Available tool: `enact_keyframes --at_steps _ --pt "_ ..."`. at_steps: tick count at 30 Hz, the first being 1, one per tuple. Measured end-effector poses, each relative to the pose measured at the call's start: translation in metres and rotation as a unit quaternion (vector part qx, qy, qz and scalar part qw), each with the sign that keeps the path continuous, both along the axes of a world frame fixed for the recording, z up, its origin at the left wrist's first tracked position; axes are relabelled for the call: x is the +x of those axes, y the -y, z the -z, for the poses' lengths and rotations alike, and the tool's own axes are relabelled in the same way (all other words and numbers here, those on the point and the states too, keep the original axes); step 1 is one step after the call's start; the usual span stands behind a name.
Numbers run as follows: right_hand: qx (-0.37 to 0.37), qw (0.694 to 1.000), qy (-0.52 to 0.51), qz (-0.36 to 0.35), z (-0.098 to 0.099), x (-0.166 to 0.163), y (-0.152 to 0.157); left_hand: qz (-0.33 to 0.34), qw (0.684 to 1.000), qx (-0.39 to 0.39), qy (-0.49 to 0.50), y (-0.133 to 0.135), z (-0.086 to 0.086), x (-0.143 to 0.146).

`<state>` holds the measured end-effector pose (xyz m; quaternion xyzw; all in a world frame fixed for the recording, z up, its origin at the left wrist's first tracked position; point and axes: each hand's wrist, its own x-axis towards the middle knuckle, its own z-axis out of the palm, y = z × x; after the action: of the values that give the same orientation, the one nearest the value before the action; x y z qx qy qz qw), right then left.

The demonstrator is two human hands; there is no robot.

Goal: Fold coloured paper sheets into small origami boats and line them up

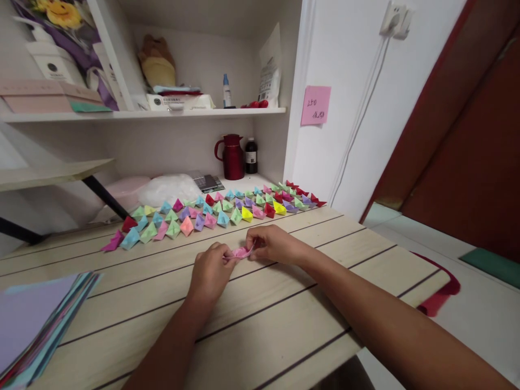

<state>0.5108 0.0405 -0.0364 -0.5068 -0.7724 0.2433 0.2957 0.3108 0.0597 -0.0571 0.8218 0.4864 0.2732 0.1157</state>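
Note:
Between my two hands is a small pink folded paper boat (240, 253), held just above the wooden table (260, 325). My left hand (212, 269) pinches its left end between thumb and fingers. At the opposite end, my right hand (268, 244) grips the paper in the same way. My fingers cover both tips, so only the middle of the fold shows. Just beyond my hands, rows of small folded paper boats (222, 219) in many colours stand along the back of the table.
A stack of coloured paper sheets (36, 314) lies at the left front. Behind the boats are a clear plastic bag (168, 188), a red jug (233, 157) and a dark bottle (251, 156). A small raised shelf (52, 173) stands at the left. The table's right edge borders the floor.

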Motion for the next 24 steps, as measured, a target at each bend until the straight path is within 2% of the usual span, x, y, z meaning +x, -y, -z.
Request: enact_keyframes --at_steps 7,14,24 --pt "0.045 0.997 0.067 -0.004 0.005 0.0 -0.004 0.006 1.0 0.001 0.002 0.001 -0.001 0.002" --pt "0.028 0.999 0.012 -0.009 0.011 -0.007 -0.006 0.023 0.999 -0.024 0.035 0.001 0.001 0.002" --pt "0.027 0.999 0.009 0.018 0.012 -0.014 -0.007 0.032 0.996 -0.022 0.08 0.0 0.005 0.003"
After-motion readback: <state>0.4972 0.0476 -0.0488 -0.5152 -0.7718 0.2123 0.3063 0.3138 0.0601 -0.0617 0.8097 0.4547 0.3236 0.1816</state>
